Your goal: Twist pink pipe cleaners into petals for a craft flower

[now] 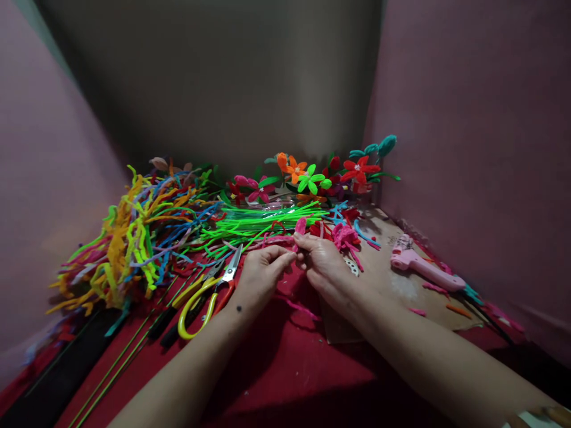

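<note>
A looped pink pipe-cleaner petal [300, 226] stands up from the fingertips of my right hand [328, 267], which is closed in a pinch around its lower part. My left hand [261, 273] is closed too, thumb and forefinger pressed together at the petal's lower end; the fingers mostly hide what lies between them. Just behind the hands are loose pink pipe cleaners [279, 239]. A fuzzy pink flower piece [345, 236] lies beyond my right hand. Scissors [231, 268] with yellow and red handles rest beside my left wrist.
Pliers [190, 294] lie left of the scissors. A heap of multicoloured pipe cleaners [134, 238] fills the left side, with green pipe cleaners [267, 221] at centre. Finished flowers [312, 178] line the back. At right, a pink glue gun [428, 272] rests on cardboard [428, 312].
</note>
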Tool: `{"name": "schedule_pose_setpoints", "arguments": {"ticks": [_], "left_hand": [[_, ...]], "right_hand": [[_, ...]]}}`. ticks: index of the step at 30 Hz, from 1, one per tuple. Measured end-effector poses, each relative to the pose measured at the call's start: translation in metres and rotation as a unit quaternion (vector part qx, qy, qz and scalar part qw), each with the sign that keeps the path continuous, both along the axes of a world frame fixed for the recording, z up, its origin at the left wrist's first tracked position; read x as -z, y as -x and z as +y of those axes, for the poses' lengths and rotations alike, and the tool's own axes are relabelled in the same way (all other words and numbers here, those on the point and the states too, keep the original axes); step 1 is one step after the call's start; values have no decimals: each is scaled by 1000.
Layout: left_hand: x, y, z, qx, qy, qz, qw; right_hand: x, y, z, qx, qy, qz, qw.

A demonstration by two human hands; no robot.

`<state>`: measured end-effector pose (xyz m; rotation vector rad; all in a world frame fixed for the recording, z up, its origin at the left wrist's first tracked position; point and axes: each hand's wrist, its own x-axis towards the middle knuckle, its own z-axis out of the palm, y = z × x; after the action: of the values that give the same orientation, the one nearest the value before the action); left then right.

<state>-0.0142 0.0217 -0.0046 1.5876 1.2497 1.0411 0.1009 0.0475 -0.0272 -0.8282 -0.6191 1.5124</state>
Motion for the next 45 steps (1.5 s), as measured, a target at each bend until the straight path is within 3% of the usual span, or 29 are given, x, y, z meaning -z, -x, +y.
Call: {"name": "schedule_pose_setpoints", "arguments": {"ticks": [5, 6, 9, 11, 14, 16, 19, 22, 23, 27, 30, 37, 45], "left_hand": [[5, -11, -10, 52, 122, -89, 987], [7, -12, -12, 55, 112, -79, 989], [15, -14, -14, 16, -70, 79, 994], [21, -14, -15, -1, -192, 216, 957], [26, -13, -17, 15, -252, 344, 904], [24, -11, -20, 38, -254, 348, 902], [13, -2, -23, 42, -264, 274, 924], [0, 10, -15, -86, -330, 214, 915], [-4, 14, -10, -103, -334, 204, 915], [-7, 27, 10, -63, -185, 123, 973], [-6, 31, 15, -48, -102, 71, 991], [-5, 31, 14, -34, -81, 48, 995], [-8, 33, 14, -1, -109, 112, 988]], "right_hand": [[1, 6, -3, 37, -25, -34, 998], [1, 6, -4, 48, -34, -43, 997], [2, 8, -4, 61, -47, -48, 996], [3, 9, -5, 60, -37, -51, 996], [6, 8, -3, 50, -25, -53, 997], [6, 6, -1, 51, -28, -53, 997], [5, 1, 2, 48, -37, -75, 995], [4, -2, 2, 11, -63, -106, 992], [4, -2, 1, -1, -75, -113, 991], [5, -2, -5, -59, -116, -126, 983], [5, -3, -6, -97, -119, -120, 981], [6, -3, -6, -83, -113, -103, 985], [2, 0, -8, -60, -94, -100, 989]]}}
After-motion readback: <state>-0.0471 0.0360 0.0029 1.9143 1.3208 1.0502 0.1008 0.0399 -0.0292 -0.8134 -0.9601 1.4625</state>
